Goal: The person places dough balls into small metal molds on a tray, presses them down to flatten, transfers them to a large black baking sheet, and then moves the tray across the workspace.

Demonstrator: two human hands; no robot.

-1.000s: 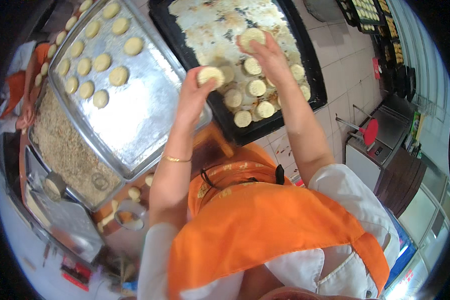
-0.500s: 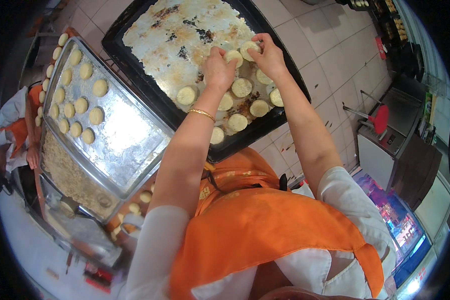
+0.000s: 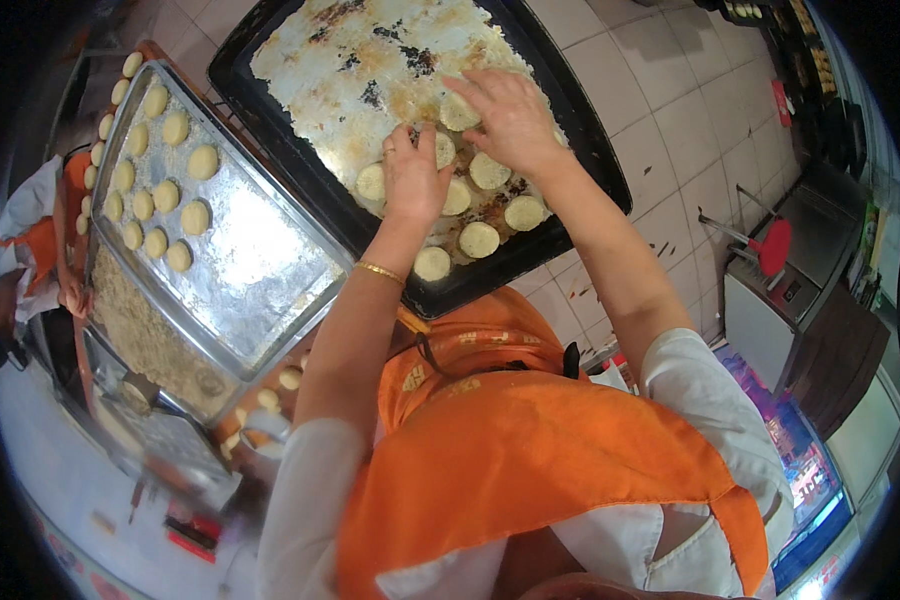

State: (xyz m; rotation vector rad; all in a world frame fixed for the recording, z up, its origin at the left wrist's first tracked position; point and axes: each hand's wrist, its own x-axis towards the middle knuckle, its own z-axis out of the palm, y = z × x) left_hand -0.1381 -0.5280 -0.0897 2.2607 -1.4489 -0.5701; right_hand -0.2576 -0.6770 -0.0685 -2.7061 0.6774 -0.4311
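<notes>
Both my hands work over a large black-rimmed baking pan (image 3: 595, 150) with a scorched, pale, oily bottom. My left hand (image 3: 415, 185) has a flat round pastry (image 3: 444, 151) between its thumb and index finger, its other fingers spread over the pan. Just beyond and to the right, my right hand (image 3: 518, 125) has its fingers and thumb around another pale pastry (image 3: 458, 112). Several more pastries lie in the pan's near part, among them one beside my left hand (image 3: 371, 182), one below my right hand (image 3: 488, 171) and one by the near rim (image 3: 432, 264).
At left stands a metal tray (image 3: 270, 270) with several rounded dough pieces (image 3: 203, 162) at its far end. A crumb-filled tray (image 3: 135, 325) lies beneath it. A co-worker's hand (image 3: 73, 295) is at the far left. On the right are a tiled floor (image 3: 660, 90) and a red-seated stool (image 3: 773, 247).
Both hands have moved left across the pan with their pastries, the left one also nearer to me. The view has shifted slightly.
</notes>
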